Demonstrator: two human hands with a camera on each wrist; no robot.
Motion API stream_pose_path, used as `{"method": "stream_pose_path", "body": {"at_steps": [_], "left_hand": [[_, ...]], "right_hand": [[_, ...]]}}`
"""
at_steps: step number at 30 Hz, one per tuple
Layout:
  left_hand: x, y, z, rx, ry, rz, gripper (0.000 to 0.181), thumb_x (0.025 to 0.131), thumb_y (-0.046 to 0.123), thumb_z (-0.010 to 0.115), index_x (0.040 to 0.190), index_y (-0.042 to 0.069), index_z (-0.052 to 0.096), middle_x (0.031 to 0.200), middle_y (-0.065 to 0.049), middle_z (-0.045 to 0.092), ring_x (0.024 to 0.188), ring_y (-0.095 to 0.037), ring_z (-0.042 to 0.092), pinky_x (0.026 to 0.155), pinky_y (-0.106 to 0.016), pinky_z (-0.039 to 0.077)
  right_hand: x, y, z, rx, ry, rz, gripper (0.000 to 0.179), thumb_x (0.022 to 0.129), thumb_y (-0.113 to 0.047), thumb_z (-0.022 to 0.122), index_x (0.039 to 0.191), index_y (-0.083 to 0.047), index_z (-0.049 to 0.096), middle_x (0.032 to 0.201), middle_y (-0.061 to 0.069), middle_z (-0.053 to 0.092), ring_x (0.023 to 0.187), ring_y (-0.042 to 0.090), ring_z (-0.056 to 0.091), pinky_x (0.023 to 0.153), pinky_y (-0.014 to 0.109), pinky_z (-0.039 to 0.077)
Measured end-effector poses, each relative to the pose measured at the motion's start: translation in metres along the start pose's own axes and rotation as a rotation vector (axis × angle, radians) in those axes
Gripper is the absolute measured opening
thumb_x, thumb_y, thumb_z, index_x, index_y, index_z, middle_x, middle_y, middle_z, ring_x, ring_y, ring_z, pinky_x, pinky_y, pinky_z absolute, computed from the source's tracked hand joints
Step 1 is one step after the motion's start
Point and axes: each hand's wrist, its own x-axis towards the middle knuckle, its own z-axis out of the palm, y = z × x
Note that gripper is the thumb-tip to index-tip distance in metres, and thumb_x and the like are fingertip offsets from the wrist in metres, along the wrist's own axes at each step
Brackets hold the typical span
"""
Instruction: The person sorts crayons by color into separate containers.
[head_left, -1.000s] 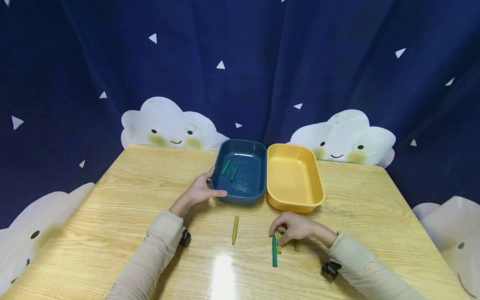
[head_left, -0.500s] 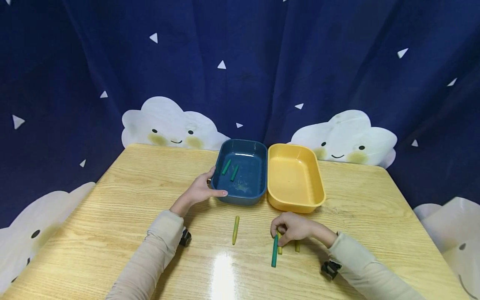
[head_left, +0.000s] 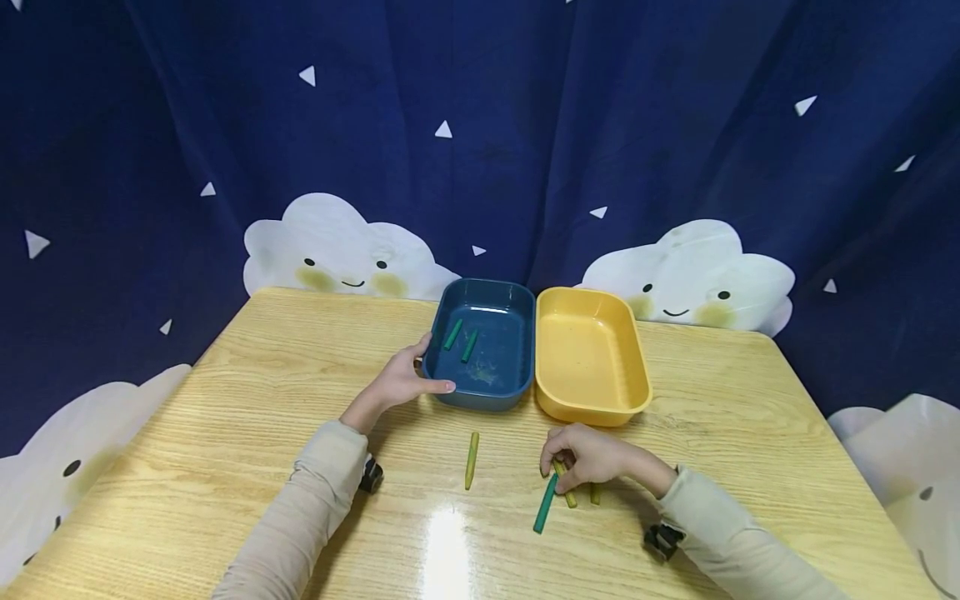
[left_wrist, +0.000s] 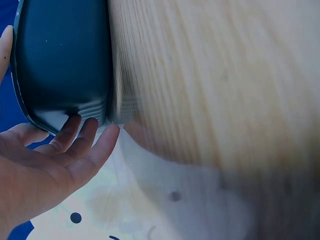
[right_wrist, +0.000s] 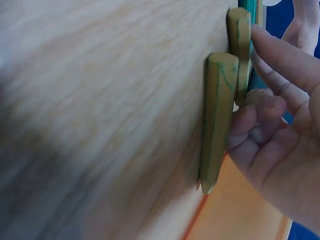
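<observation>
Green, slim and slanting on the counter [head_left: 712, 417], the loose crayon [head_left: 544, 507] has its far end right at the fingertips of the person's right hand [head_left: 588, 457]. Thumb and forefinger are drawn narrow there, one on either side of that end, though from where I stand I can't tell whether they truly grip it. The rest of its length juts out toward the person, clear of the fingers. A slanted yellow crayon [head_left: 571, 498] lies just to the right of it, partly under the same hand, and a second yellow crayon [right_wrist: 219, 115] rests beyond that, close by the curled-in lower fingers. A lone yellow crayon [head_left: 471, 461] lies well off to the left, between the two hands.

Over there the left hand [head_left: 397, 379] spans a corner of the blue tray [head_left: 480, 402], fingers spread wide against its outer side, thumb along the near rim. Two green crayons [head_left: 453, 334] lie inside. The yellow tray [head_left: 585, 412] stands right beside it, and a dark blue curtain [head_left: 495, 125] hangs behind.
</observation>
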Motion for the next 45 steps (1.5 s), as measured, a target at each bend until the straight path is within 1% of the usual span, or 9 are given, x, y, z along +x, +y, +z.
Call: {"method": "stream_pose_path", "body": {"at_steps": [3, 9, 13, 16, 22, 25, 29, 34, 45], "left_hand": [[0.002, -0.001, 0.000, -0.004, -0.004, -0.012, 0.100, 0.074, 0.021, 0.078, 0.146, -0.001, 0.012, 0.146, -0.020, 0.027, 0.115, -0.032, 0.046, 0.095, -0.041, 0.039], [0.001, 0.000, 0.000, -0.004, -0.006, 0.007, 0.099, 0.074, 0.019, 0.078, 0.145, -0.003, 0.012, 0.145, -0.022, 0.028, 0.115, -0.033, 0.046, 0.094, -0.042, 0.039], [0.000, 0.001, 0.000, -0.014, -0.005, -0.002, 0.100, 0.074, 0.019, 0.078, 0.145, -0.002, 0.012, 0.147, -0.021, 0.024, 0.117, -0.033, 0.045, 0.095, -0.041, 0.039], [0.000, 0.002, 0.001, -0.020, -0.004, -0.011, 0.100, 0.074, 0.019, 0.078, 0.146, -0.001, 0.012, 0.146, -0.020, 0.026, 0.116, -0.033, 0.045, 0.095, -0.041, 0.039], [0.000, 0.001, 0.000, -0.025, -0.008, -0.005, 0.099, 0.075, 0.019, 0.077, 0.146, -0.001, 0.011, 0.143, -0.022, 0.030, 0.114, -0.034, 0.047, 0.094, -0.042, 0.039], [0.000, 0.002, 0.000, -0.035, -0.006, -0.011, 0.100, 0.074, 0.018, 0.078, 0.146, 0.000, 0.011, 0.144, -0.021, 0.030, 0.113, -0.033, 0.047, 0.094, -0.042, 0.040], [0.000, 0.001, 0.000, -0.034, -0.006, -0.008, 0.101, 0.074, 0.019, 0.078, 0.146, -0.001, 0.011, 0.142, -0.022, 0.032, 0.113, -0.032, 0.048, 0.094, -0.041, 0.040], [-0.001, 0.001, 0.001, -0.028, -0.008, -0.004, 0.100, 0.074, 0.019, 0.078, 0.146, -0.002, 0.011, 0.141, -0.023, 0.034, 0.113, -0.031, 0.048, 0.094, -0.041, 0.039], [0.000, 0.002, 0.000, -0.003, -0.007, -0.029, 0.102, 0.074, 0.021, 0.078, 0.146, -0.002, 0.010, 0.139, -0.024, 0.036, 0.113, -0.031, 0.049, 0.095, -0.042, 0.039]], "right_hand": [[0.001, -0.001, 0.001, -0.030, -0.003, 0.016, 0.016, 0.071, -0.007, 0.077, 0.084, -0.009, 0.068, 0.074, -0.001, 0.053, 0.063, 0.006, 0.043, 0.056, 0.018, 0.038], [0.003, -0.004, 0.001, -0.099, -0.022, 0.055, 0.014, 0.068, -0.006, 0.078, 0.077, -0.012, 0.069, 0.071, -0.005, 0.050, 0.063, 0.003, 0.042, 0.057, 0.017, 0.038], [0.004, -0.005, 0.000, -0.082, -0.022, 0.026, 0.012, 0.069, -0.008, 0.078, 0.076, -0.012, 0.069, 0.071, -0.002, 0.051, 0.063, 0.004, 0.043, 0.057, 0.017, 0.038], [0.003, -0.004, -0.002, -0.007, -0.019, -0.016, 0.011, 0.072, -0.008, 0.077, 0.078, -0.010, 0.069, 0.073, 0.001, 0.055, 0.062, 0.002, 0.045, 0.055, 0.017, 0.041], [0.002, 0.001, -0.006, 0.336, -0.053, -0.045, 0.007, 0.078, -0.003, 0.070, 0.083, 0.001, 0.066, 0.070, 0.010, 0.063, 0.057, -0.002, 0.048, 0.048, 0.017, 0.041], [0.003, 0.001, -0.007, 0.444, -0.056, -0.036, 0.009, 0.078, 0.001, 0.068, 0.083, 0.006, 0.064, 0.070, 0.017, 0.063, 0.059, 0.000, 0.051, 0.051, 0.018, 0.042], [0.002, -0.002, -0.010, 0.495, -0.034, -0.045, 0.010, 0.078, 0.003, 0.067, 0.084, 0.010, 0.063, 0.070, 0.024, 0.060, 0.060, 0.001, 0.052, 0.051, 0.017, 0.042], [0.002, -0.007, -0.016, 0.506, -0.005, -0.087, 0.009, 0.080, 0.004, 0.065, 0.085, 0.010, 0.061, 0.069, 0.027, 0.056, 0.062, 0.000, 0.051, 0.053, 0.017, 0.041], [0.002, -0.009, -0.026, 0.514, 0.040, -0.122, 0.006, 0.078, 0.010, 0.064, 0.084, 0.009, 0.062, 0.064, 0.021, 0.054, 0.058, 0.000, 0.046, 0.050, 0.018, 0.036]]}}
